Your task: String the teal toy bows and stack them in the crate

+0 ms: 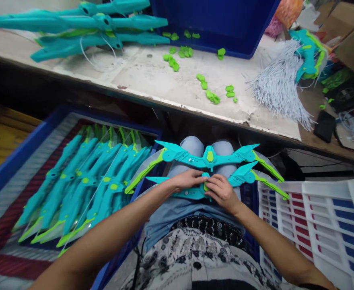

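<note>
Toy bow (pixel 241 176), smooth turquoise plastic, lime-tipped, lies on the lap (pixel 165 217), toward its waist edge; left hand (pixel 190 179) and right hand (pixel 224 192) touch its middle, fingers bent; whether pinching, I can't tell.

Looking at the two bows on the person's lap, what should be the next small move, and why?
Perhaps press the green piece into the middle of the near bow with the right hand, while the left hand steadies it. Both hands meet around that piece, and the far bow shows a similar green piece at its middle; how firmly the near one sits is hidden.
</note>
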Motion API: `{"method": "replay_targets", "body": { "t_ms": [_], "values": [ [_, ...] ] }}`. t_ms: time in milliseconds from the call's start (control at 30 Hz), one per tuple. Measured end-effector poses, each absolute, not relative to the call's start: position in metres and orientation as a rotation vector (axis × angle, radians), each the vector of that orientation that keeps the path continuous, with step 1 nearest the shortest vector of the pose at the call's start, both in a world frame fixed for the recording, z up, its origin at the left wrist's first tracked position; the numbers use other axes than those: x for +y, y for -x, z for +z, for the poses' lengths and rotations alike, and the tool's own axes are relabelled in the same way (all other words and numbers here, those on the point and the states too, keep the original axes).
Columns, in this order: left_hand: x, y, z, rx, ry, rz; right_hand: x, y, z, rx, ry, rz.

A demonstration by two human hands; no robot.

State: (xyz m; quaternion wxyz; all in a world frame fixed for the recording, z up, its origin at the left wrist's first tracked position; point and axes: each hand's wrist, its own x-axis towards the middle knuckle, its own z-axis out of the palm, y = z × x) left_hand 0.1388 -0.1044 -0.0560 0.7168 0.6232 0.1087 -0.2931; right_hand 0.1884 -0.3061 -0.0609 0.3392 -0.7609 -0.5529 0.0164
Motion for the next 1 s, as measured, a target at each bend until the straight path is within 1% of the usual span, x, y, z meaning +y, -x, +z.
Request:
{"method": "replay_targets", "body": {
  "t_ms": [100, 233, 333, 467, 600, 667, 733, 800, 900, 1000],
  "values": [
    [-0.108, -0.136, -0.06, 0.222, -1.397, -0.614, -0.306, -0.184, -0.065, -1.275, 1.996, 0.155],
    [-0.117, -0.134, -0.066, 0.289, -1.317, -0.563, -0.302, -0.189, -0.066, -1.136, 2.158, 0.311],
    [-0.12, -0.133, -0.07, 0.347, -1.308, -0.534, -0.296, -0.194, -0.064, -1.152, 2.238, 0.464],
    [-0.118, -0.133, -0.071, 0.333, -1.34, -0.542, -0.291, -0.195, -0.058, -1.188, 2.293, 0.517],
    [-0.115, -0.133, -0.069, 0.201, -1.505, -0.513, -0.281, -0.232, -0.031, -1.342, 2.257, 0.595],
    [-0.114, -0.132, -0.065, 0.127, -1.599, -0.505, -0.267, -0.275, -0.011, -1.263, 2.285, 0.417],
    [-0.115, -0.13, -0.061, 0.068, -1.666, -0.546, -0.245, -0.33, 0.008, -1.054, 2.411, -0.007],
    [-0.117, -0.126, -0.057, 0.036, -1.753, -0.612, -0.221, -0.382, 0.019, -0.83, 2.59, -0.267],
    [-0.119, -0.121, -0.052, 0.08, -1.912, -0.617, -0.193, -0.434, 0.017, -0.682, 2.755, -0.331],
    [-0.114, -0.12, -0.048, 0.145, -1.985, -0.526, -0.193, -0.455, 0.008, -0.783, 2.766, -0.316]
  ]
}}
